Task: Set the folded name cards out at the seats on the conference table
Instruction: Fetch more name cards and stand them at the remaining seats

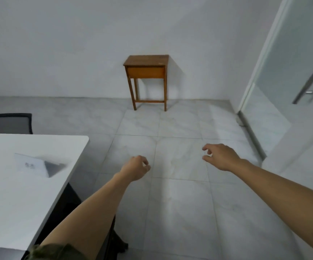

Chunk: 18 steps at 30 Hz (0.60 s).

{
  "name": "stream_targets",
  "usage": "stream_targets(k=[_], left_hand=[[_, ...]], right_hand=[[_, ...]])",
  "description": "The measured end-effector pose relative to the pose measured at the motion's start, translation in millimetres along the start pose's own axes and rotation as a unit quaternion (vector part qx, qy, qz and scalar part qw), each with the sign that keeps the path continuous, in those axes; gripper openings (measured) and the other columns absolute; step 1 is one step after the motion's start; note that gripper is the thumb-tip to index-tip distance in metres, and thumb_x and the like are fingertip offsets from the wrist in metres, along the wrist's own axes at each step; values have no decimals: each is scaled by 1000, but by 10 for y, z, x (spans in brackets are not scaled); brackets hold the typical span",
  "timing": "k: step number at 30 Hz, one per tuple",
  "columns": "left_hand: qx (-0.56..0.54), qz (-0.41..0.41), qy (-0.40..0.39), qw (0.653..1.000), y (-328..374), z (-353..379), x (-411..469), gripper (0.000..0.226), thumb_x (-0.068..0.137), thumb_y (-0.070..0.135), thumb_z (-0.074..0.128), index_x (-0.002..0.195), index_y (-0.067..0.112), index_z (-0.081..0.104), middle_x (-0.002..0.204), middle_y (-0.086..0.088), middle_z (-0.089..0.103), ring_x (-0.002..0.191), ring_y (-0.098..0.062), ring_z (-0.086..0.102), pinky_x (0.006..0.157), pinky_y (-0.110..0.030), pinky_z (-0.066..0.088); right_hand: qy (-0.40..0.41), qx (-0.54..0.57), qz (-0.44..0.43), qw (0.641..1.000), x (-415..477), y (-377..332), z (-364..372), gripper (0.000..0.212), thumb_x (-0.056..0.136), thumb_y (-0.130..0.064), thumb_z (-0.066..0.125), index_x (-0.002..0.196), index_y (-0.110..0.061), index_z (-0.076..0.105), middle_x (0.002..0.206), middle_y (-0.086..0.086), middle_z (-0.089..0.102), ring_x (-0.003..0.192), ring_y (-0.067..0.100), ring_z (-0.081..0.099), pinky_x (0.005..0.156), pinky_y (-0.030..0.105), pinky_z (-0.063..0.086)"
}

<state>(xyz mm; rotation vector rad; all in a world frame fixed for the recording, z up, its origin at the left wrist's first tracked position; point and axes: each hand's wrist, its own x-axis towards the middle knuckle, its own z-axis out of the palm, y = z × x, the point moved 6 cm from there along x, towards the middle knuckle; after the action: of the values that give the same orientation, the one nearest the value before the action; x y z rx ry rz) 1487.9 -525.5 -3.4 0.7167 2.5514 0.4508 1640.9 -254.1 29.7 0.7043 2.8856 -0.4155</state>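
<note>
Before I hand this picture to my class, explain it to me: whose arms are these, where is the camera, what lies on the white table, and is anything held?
The camera is worn on a person's head, looking forward and down, so both arms are the wearer's own. The left hand and right hand hang over the tiled floor, fingers loosely curled, holding nothing. One folded name card stands on the conference table at left. A black chair sits behind it.
</note>
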Motion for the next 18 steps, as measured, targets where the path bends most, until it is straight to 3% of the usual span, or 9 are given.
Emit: stream_targets(k=[10,18], left_hand=[[-42,-119,54,991,-678,-850,1290,31,90,40,58,112,19,65,114,-10,65,104,-28,61,89,-36,50],[-102,-232,125,959,-1243,-1512,2132,27,92,38,56,108,18,66,99,-5,66,93,-23,62,78,-31,47]], right_hand=[[-49,-28,-140,989,2381,-913,-163,43,92,-47,55,132,-28,53,122,-3,63,108,19,59,84,31,46],[-91,-64,-266,958,4266,-1899,-242,44,92,-48,54,132,-29,53,124,-3,63,108,18,60,84,31,47]])
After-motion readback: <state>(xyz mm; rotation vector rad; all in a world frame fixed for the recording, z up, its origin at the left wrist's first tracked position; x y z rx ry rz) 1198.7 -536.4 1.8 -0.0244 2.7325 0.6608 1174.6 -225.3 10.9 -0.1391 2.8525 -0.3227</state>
